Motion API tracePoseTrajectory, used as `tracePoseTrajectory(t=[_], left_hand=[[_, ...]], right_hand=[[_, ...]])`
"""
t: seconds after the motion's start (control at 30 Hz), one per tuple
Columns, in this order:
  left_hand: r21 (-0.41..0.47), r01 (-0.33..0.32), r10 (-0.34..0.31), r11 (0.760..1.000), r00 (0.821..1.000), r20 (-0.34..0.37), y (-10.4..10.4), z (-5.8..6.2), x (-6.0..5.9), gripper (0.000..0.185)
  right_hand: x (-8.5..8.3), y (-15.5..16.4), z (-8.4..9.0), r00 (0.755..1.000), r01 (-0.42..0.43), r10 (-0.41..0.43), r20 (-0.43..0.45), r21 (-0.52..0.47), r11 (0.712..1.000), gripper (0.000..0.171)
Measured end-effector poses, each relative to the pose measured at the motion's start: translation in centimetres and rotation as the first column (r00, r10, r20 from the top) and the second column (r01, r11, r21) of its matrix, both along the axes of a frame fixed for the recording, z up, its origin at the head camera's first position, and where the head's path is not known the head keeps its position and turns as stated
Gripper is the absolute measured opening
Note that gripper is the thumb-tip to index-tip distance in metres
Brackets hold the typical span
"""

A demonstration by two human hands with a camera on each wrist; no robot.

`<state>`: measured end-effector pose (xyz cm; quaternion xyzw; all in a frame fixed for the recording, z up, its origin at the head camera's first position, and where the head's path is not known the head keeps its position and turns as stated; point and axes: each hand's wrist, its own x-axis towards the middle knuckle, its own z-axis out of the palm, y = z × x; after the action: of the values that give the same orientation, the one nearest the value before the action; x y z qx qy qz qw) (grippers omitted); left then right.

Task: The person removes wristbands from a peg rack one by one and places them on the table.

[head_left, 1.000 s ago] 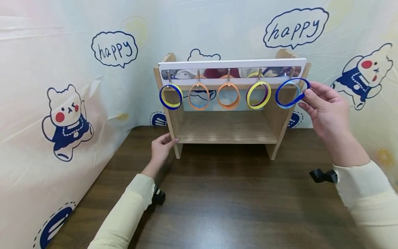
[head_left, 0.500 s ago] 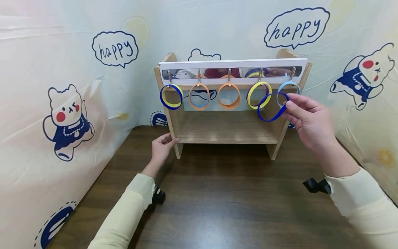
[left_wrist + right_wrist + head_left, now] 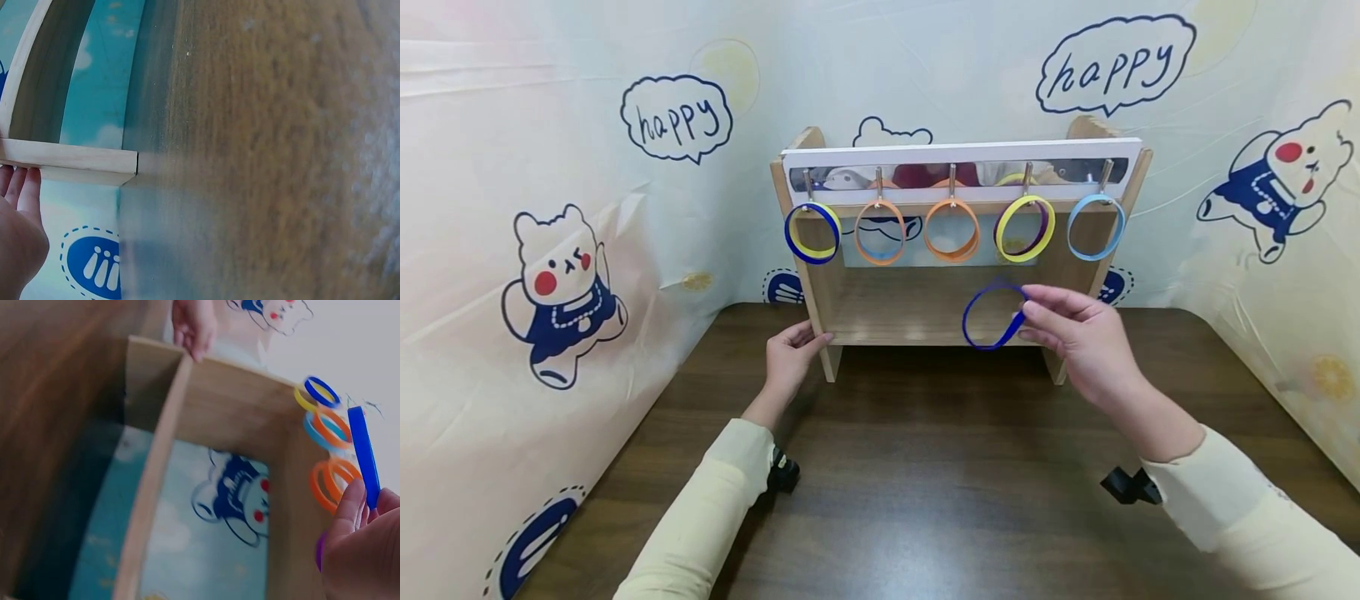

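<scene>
My right hand (image 3: 1086, 342) pinches a dark blue silicone wristband (image 3: 964, 321) between thumb and fingers. The band hangs in front of the wooden rack's lower shelf; in the right wrist view the blue wristband (image 3: 364, 456) appears edge-on. My left hand (image 3: 787, 358) grips the left side panel of the wooden rack (image 3: 951, 308), thumb on the front edge and fingers along the outer face. In the left wrist view, fingers (image 3: 29, 190) touch that panel. Along the rack's top bar, wristbands hang from hooks: blue and yellow, orange and light blue, orange (image 3: 952, 250), yellow and purple (image 3: 1047, 242), and light blue (image 3: 1097, 254).
The rack stands towards the back of a dark brown wooden table (image 3: 925, 483). A cloth backdrop (image 3: 572, 167) with cartoon bears and "happy" bubbles encloses the back and sides. A mirrored strip (image 3: 917, 175) runs along the white top bar.
My right hand has carried the dark blue wristband away from the rightmost hook, down and to the left. The light blue band stays on that hook. My left hand has kept its place.
</scene>
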<state>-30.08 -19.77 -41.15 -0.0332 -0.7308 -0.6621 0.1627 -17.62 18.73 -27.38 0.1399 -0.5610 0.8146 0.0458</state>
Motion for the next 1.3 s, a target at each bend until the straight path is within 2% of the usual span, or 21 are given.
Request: tracePoseTrajectory(t=[0.03,0.23,0.27,0.47,0.63,0.73,0.93,1.2,1.3], left_hand=[[0.012,0.007,-0.007,1.0,1.0,-0.002,0.0,0.0,0.0,0.045],[0.012,0.025,-0.025,1.0,1.0,0.012,0.7,2.2,1.8,0.04],[0.005,0.024,-0.024,1.0,1.0,0.015,0.7,2.3,1.8,0.04],[0.022,0.024,-0.024,0.999,0.999,0.028,0.0,0.2,-0.1,0.043],[0.008,0.007,-0.007,1.0,1.0,0.007,0.0,-0.2,-0.2,0.045],[-0.003,-0.002,0.002,1.0,1.0,-0.005,0.0,-0.3,-0.2,0.046],[-0.012,-0.002,0.002,1.0,1.0,-0.012,0.2,-0.2,-0.1,0.047],[0.008,-0.008,0.008,1.0,1.0,0.028,0.1,0.1,0.1,0.047],[0.013,-0.001,0.001,1.0,0.999,0.043,0.2,0.8,0.6,0.045]], right_hand=[[-0.1,-0.3,-0.4,1.0,-0.007,0.007,0.012,0.008,1.0,0.016],[-0.4,-2.1,-2.8,0.997,-0.044,0.041,0.072,0.037,0.998,0.016],[-0.5,-2.3,-3.2,0.996,-0.048,0.045,0.083,0.039,0.998,0.017],[-0.9,-3.9,-5.3,0.985,-0.063,0.056,0.166,0.04,0.997,0.017],[-1.4,-5.4,-7.0,0.975,-0.075,0.069,0.212,0.02,0.997,0.018],[-1.7,-6.3,-7.9,0.966,-0.083,0.076,0.248,0.018,0.996,0.019],[-2.2,-7.8,-9.3,0.947,-0.095,0.08,0.31,0.034,0.995,0.031],[-2.8,-9.4,-10.7,0.924,-0.111,0.081,0.374,0.06,0.992,0.035],[-3.1,-9.9,-11.1,0.918,-0.112,0.085,0.388,0.046,0.993,0.036]])
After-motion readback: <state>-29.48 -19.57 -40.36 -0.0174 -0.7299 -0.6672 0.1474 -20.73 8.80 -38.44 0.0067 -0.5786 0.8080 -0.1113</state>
